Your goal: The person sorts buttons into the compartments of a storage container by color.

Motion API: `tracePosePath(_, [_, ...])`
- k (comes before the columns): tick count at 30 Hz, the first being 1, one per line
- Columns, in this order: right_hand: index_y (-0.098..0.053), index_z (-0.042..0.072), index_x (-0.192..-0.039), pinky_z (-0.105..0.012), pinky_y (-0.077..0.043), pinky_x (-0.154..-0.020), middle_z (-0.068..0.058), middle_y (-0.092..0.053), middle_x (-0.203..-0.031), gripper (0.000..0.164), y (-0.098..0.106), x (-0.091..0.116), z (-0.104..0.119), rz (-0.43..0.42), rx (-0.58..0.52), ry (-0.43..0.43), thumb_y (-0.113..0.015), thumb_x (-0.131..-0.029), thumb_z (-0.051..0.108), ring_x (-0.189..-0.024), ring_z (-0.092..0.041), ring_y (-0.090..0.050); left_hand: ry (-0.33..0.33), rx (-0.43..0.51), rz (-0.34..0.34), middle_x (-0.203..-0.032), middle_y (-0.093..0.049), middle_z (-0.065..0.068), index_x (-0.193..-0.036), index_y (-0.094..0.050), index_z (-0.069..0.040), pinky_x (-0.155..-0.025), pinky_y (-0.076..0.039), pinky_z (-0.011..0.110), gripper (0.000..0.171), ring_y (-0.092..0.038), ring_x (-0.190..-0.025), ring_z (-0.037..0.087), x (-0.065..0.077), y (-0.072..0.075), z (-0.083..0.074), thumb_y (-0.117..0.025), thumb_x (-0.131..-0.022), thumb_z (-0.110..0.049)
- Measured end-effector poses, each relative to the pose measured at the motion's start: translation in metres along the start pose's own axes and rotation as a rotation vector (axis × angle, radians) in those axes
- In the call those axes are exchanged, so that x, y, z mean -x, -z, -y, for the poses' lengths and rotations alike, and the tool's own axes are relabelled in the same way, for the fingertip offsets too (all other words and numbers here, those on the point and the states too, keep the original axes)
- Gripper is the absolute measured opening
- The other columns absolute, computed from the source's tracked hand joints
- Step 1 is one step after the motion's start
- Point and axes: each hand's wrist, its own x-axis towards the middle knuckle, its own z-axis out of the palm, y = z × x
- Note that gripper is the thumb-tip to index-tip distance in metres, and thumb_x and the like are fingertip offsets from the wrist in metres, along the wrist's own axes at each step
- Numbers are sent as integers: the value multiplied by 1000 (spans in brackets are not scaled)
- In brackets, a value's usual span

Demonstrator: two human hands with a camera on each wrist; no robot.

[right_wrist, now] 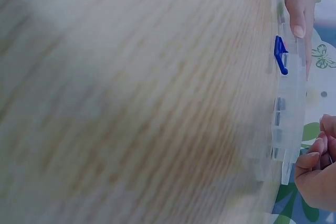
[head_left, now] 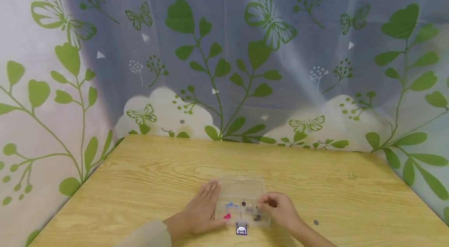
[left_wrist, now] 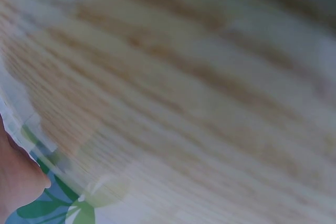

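A clear plastic compartment box [head_left: 243, 222] lies on the wood-grain table with its transparent lid [head_left: 242, 186] folded back. A blue-purple latch [head_left: 241, 228] hangs open at its front, also visible in the right wrist view. My left hand [head_left: 201, 209] rests along the box's left side, fingers straight, thumb at the front edge. My right hand [head_left: 278, 209] is over the right compartments, fingers curled, thumb and index tips together. Something small and dark shows by those tips; whether they pinch it is unclear. Inside lie blue pieces [head_left: 229, 205], a pink piece [head_left: 227, 216] and dark discs [head_left: 257, 218].
A small dark disc [head_left: 316, 222] lies on the table [head_left: 168, 169] to the right of my right hand. Behind the table hangs a curtain [head_left: 224, 64] printed with leaves and butterflies. The left wrist view shows mostly blurred tabletop.
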Motion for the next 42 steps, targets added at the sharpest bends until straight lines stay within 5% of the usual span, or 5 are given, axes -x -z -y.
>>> tracePosePath(24, [-66, -4, -84, -16, -43, -53, -5, -62, -75, 11, 31, 18, -19, -4, 88, 35, -65, -84, 7, -60, 1, -45, -5, 2, -8, -152, -12, 26, -145, -17, 8, -117, -16, 46, 96, -14, -142, 37, 0, -6, 3, -38, -87, -67])
tracePosePath(42, [-66, -2, -89, -18, -43, -55, -5, -64, -80, 17, 50, 31, -38, 16, 124, -42, -64, -86, 14, -63, 0, -46, 2, 1, -5, -152, -13, 26, -144, -17, 7, -116, -17, 46, 98, -15, -142, 37, 0, -4, 1, -37, -86, -68])
